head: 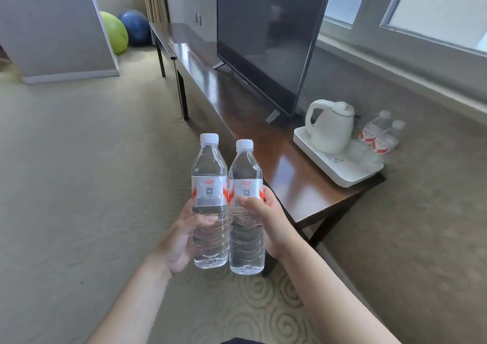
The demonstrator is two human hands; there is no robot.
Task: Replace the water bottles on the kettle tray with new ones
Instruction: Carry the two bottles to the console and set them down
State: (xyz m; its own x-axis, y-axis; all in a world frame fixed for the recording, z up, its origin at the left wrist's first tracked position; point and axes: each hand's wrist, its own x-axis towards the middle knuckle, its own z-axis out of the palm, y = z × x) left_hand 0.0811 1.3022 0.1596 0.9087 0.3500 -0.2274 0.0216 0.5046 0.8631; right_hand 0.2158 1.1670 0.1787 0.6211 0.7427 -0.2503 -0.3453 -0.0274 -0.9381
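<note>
Well, from where I stand, the left hand has its grip wrapped around one full water bottle, and the right hand is closed on a second full bottle, the two held upright and touching side by side above the carpet.

Over at two o'clock from the hands, the white kettle tray sits at the near end of the dark wooden bench, with the white kettle on its left part. The two old bottles stand just beside the kettle at its three o'clock, at the tray's far right edge, though I cannot tell whether they rest on the tray or just off it.

I'd say both hands being full is the snag. Best to stand the new pair on bare bench at the tray's nine o'clock, lift the old ones clear, then set the fresh ones upright in their spot, labels outward.
</note>
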